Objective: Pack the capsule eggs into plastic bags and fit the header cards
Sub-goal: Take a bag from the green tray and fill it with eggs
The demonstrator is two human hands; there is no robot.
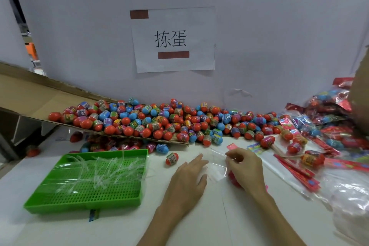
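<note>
Now | left hand (187, 177) lower centre, fingers straight, flat on clear plastic bag (214, 166) | right hand (245, 168) beside it pinches the bag's edge | capsule eggs (159, 122) heaped across mid-frame | red header cards (295, 171) at right | green tray (40, 203) lower left, clear strips (103, 168) inside

A: Where do the hands lie?
B: On the white surface (123, 229). The left hand (187, 177) rests flat on a clear plastic bag (213, 164); the right hand (244, 166) pinches its edge.
A: And the capsule eggs (159, 122)?
B: Heaped against the wall (259, 46). A lone egg (171, 159) lies near the left fingertips, a green tray (89, 201) at the left, red header cards (295, 170) at the right.
</note>
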